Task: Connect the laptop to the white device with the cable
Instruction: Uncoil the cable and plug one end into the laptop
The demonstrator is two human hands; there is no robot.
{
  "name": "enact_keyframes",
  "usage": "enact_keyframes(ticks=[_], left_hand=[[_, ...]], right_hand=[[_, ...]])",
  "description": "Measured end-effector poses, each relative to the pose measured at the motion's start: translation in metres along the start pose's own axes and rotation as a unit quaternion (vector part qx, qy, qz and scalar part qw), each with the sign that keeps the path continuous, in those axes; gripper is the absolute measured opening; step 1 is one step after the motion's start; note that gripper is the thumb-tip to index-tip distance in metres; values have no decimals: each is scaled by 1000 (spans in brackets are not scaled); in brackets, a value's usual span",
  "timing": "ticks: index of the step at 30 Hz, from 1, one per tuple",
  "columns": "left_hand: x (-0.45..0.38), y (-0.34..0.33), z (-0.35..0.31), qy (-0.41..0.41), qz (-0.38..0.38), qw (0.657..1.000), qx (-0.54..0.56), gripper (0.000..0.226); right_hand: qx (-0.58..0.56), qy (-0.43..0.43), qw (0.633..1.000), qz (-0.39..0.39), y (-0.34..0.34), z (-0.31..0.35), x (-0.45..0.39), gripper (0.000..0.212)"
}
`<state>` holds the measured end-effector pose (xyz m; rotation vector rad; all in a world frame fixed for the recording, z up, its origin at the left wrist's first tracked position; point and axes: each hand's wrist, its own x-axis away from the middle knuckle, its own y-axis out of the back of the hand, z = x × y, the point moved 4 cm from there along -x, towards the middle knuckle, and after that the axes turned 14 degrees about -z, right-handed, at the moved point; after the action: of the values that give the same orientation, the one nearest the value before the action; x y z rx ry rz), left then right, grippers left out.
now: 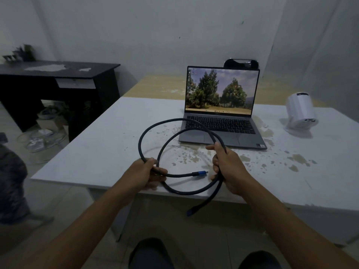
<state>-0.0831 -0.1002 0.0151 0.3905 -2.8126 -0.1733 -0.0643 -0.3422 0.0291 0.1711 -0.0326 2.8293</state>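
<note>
A grey laptop (221, 121) stands open on the white table (97, 148), its screen lit with a picture of trees. The white device (300, 111), a rounded cylinder on a stand, sits at the table's right side. A black braided cable (150, 131) hangs in two loose loops above the table's front edge. My left hand (143, 175) grips the loops at their left side. My right hand (227, 167) grips them at the right. One blue-collared plug (201, 173) points right between my hands. The other plug (191, 211) dangles below the table edge.
A black desk (58, 74) stands at the left with clutter under it. A wooden table (161, 86) lies behind the white one. A dark object (240, 64) shows behind the laptop's screen. Brown worn patches mark the white table near the laptop. My knees (151, 253) are below.
</note>
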Motion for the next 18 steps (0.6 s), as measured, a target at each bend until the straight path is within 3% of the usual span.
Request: enact_keyframes(ticks=[4,9,18], left_hand=[[1,3,-1,51,-17,987,149,24],[2,0,-7,138,34,933,330,25],[0,-6,-17,162,54,874,456,23]], right_hand=[[9,-14,1000,2,1,12,-5,41],[18,-27,999,32,1,22,-6,41],[-3,-8,999,40,-21,33,-7,41]])
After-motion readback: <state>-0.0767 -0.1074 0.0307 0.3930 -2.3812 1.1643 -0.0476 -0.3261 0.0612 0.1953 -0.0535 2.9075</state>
